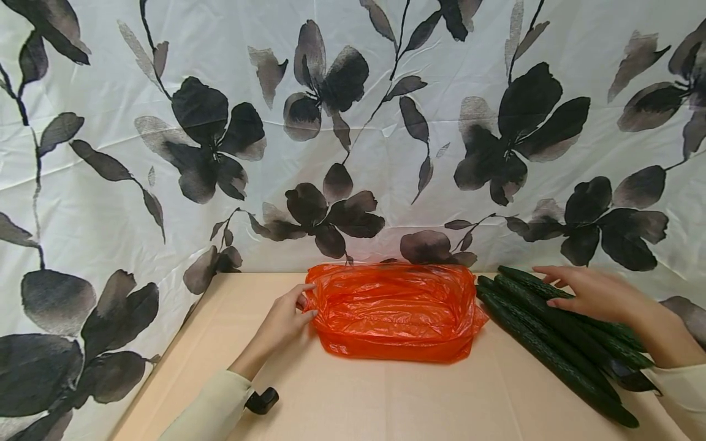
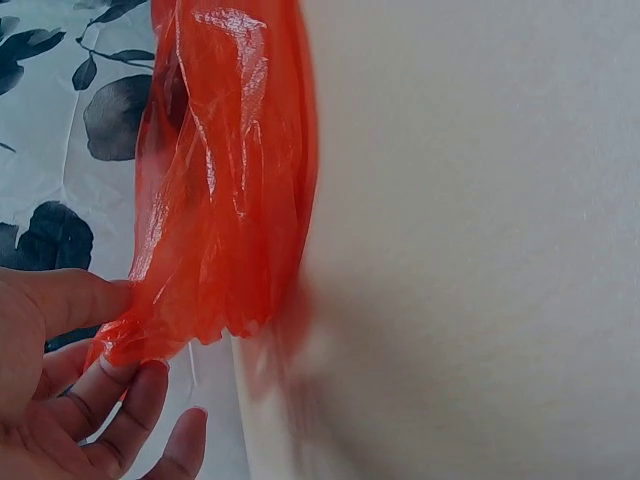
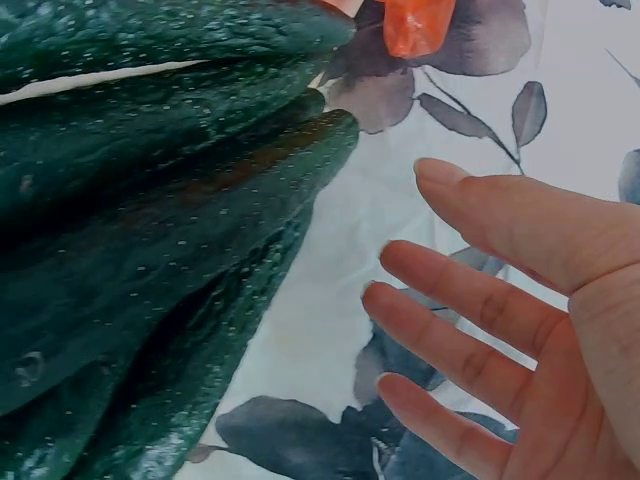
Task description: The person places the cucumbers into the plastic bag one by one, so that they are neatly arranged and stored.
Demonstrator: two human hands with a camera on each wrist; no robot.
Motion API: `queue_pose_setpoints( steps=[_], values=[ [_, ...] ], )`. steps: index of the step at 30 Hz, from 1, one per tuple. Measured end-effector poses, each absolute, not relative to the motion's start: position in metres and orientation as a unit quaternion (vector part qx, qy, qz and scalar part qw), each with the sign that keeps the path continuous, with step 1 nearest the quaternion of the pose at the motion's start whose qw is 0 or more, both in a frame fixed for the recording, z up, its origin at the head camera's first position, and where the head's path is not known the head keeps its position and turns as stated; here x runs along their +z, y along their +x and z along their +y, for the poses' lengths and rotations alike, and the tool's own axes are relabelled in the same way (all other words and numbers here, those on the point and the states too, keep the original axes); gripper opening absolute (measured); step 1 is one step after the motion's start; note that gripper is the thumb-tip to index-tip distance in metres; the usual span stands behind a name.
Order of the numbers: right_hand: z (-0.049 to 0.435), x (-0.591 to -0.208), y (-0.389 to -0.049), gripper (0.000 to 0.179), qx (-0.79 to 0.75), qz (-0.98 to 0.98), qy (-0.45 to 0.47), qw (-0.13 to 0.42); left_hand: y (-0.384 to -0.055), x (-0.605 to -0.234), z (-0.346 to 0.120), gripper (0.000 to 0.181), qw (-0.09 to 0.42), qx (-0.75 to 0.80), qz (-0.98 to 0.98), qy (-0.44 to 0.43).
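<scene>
A thin orange-red plastic bag (image 1: pixel 394 312) lies spread in the middle of the table, its surface crinkled and shiny. At its left edge my left hand (image 1: pixel 287 315) pinches a gathered bit of the plastic between thumb and fingers, as the left wrist view shows. Several long dark green cucumbers (image 1: pixel 557 349) lie side by side in a slanted heap to the right of the bag. Among them is a smoother, darker long eggplant (image 1: pixel 620 367). Over the far right side of this heap is my right hand (image 1: pixel 598 297), its fingers spread and holding nothing.
The pale tabletop (image 1: pixel 347 404) runs under everything. Behind and to the left hangs a white cloth (image 1: pixel 408 37) with dark flower prints, close to the bag's far edge. A small black object (image 1: pixel 262 401) sits at the left sleeve cuff.
</scene>
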State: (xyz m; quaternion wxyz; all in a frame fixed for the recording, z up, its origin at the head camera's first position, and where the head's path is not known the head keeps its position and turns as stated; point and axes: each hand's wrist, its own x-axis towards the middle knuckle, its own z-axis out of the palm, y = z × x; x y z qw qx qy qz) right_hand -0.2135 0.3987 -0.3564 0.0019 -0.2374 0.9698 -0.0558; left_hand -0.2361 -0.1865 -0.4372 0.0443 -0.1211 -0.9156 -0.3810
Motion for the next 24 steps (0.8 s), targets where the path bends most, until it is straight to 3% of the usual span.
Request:
queue_pose_setpoints(
  steps=[16,24],
  values=[
    [0.408,-0.383,-0.212,0.081,-0.124,0.962,-0.231,0.071,-0.235,-0.438,-0.186,0.054,0.045,-0.386,-0.914,-0.112],
    [0.408,-0.390,-0.214,0.078,-0.098,0.967,-0.231,0.051,-0.235,-0.439,-0.184,0.054,0.048,-0.393,-0.911,-0.117]
  ],
)
